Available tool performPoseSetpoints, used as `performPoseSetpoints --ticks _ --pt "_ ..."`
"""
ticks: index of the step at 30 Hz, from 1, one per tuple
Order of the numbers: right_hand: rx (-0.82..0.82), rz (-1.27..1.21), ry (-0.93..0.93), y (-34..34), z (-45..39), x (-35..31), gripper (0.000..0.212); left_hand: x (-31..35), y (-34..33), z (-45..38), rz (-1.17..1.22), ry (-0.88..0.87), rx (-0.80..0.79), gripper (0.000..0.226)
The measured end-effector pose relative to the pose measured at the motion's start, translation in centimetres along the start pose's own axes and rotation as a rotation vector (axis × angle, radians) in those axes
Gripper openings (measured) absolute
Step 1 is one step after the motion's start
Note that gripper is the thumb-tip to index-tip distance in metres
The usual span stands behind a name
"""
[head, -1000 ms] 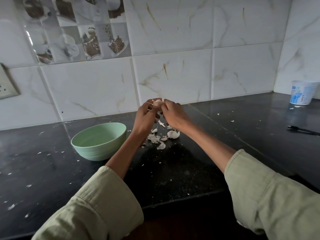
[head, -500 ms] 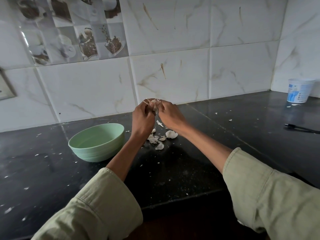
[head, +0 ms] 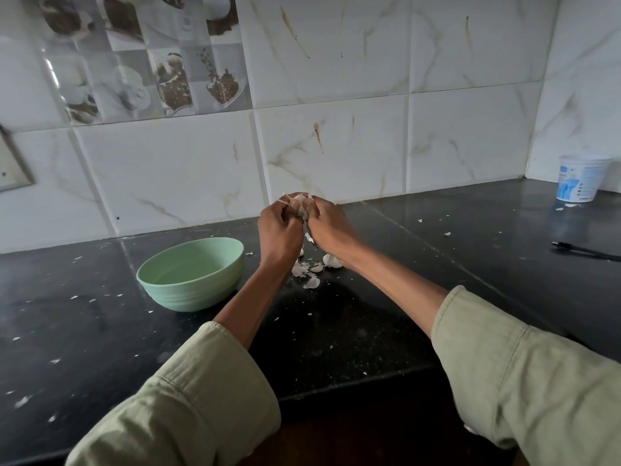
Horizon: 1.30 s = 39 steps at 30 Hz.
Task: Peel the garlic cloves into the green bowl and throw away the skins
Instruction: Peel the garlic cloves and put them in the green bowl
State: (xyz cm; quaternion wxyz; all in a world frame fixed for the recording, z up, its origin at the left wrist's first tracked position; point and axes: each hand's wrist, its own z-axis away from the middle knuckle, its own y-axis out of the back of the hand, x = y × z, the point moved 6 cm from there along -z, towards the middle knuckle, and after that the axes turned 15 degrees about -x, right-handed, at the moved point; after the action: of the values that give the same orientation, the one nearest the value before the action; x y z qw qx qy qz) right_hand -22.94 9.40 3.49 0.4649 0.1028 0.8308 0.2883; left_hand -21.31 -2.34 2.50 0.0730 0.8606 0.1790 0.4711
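Both hands are raised over the black counter, close together. My left hand (head: pixel 278 230) and my right hand (head: pixel 327 227) pinch a piece of garlic (head: pixel 302 205) between their fingertips, with papery skin sticking out at its top. Below the hands, loose garlic cloves and skins (head: pixel 312 269) lie on the counter. The green bowl (head: pixel 191 274) stands to the left of my left forearm, and its inside looks empty.
The black counter (head: pixel 353 331) is speckled with small skin flakes. A white plastic tub (head: pixel 579 179) stands in the far right corner, with a black pen (head: pixel 584 251) lying in front of it. The tiled wall runs behind; the counter's front edge is near my sleeves.
Both hands have stayed together on the garlic, working at its skin. The view has shifted slightly; the bowl and the pieces on the counter have not moved.
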Motion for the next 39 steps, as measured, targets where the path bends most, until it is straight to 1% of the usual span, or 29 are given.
performPoseSetpoints --ticks 7,9,11,13,16,19,21,22,25,27,30,32,34,36,39 --pt "0.006 -0.088 -0.057 -0.7 -0.4 1.0 0.040 0.4 0.1 0.6 -0.068 -0.014 0.020 0.027" --pt "0.001 -0.122 -0.069 -0.7 -0.3 1.2 0.043 0.5 -0.1 0.7 -0.126 -0.019 0.008 0.029" --pt "0.002 -0.151 -0.105 -0.4 0.0 1.4 0.051 0.6 -0.5 0.7 -0.186 -0.049 -0.030 0.033" --pt "0.020 -0.200 -0.157 -0.1 0.0 1.9 0.058 0.6 -1.0 0.6 -0.189 -0.048 -0.073 0.039" --pt "0.072 -0.198 -0.159 -0.2 -0.3 2.2 0.062 0.7 -1.5 0.7 -0.106 -0.024 -0.091 0.047" --pt "0.094 -0.164 -0.152 -0.3 -0.6 2.5 0.064 0.5 -1.6 0.5 -0.010 -0.020 -0.131 0.042" --pt "0.112 -0.165 -0.151 -0.2 -0.6 2.4 0.063 0.3 -1.9 0.4 0.133 0.008 -0.164 0.035" --pt "0.120 -0.159 -0.146 -0.1 -0.7 2.4 0.062 0.2 -1.9 0.4 0.203 0.032 -0.162 0.035" --pt "0.136 -0.108 -0.120 -0.1 -0.6 2.0 0.060 0.1 -1.8 0.5 0.366 0.126 -0.142 0.046" --pt "0.144 -0.047 -0.100 -0.2 -0.4 1.7 0.061 -0.2 -1.8 0.5 0.362 0.189 -0.151 0.054" --pt "0.169 0.071 -0.065 -0.2 -0.2 1.4 0.060 -0.4 -2.3 0.4 0.384 0.242 -0.206 0.048" --pt "0.178 0.116 -0.062 -0.2 -0.1 1.3 0.057 -0.4 -2.5 0.6 0.419 0.255 -0.244 0.045" --pt "0.178 0.138 -0.070 -0.2 -0.1 1.2 0.056 -0.6 -2.5 0.6 0.464 0.265 -0.256 0.046" --pt "0.162 0.157 -0.075 -0.3 -0.1 0.9 0.058 -0.5 -2.4 0.6 0.467 0.247 -0.220 0.048" --pt "0.157 0.201 -0.090 -0.6 -0.1 0.3 0.056 -0.3 -2.2 0.5 0.407 0.200 -0.091 0.051"
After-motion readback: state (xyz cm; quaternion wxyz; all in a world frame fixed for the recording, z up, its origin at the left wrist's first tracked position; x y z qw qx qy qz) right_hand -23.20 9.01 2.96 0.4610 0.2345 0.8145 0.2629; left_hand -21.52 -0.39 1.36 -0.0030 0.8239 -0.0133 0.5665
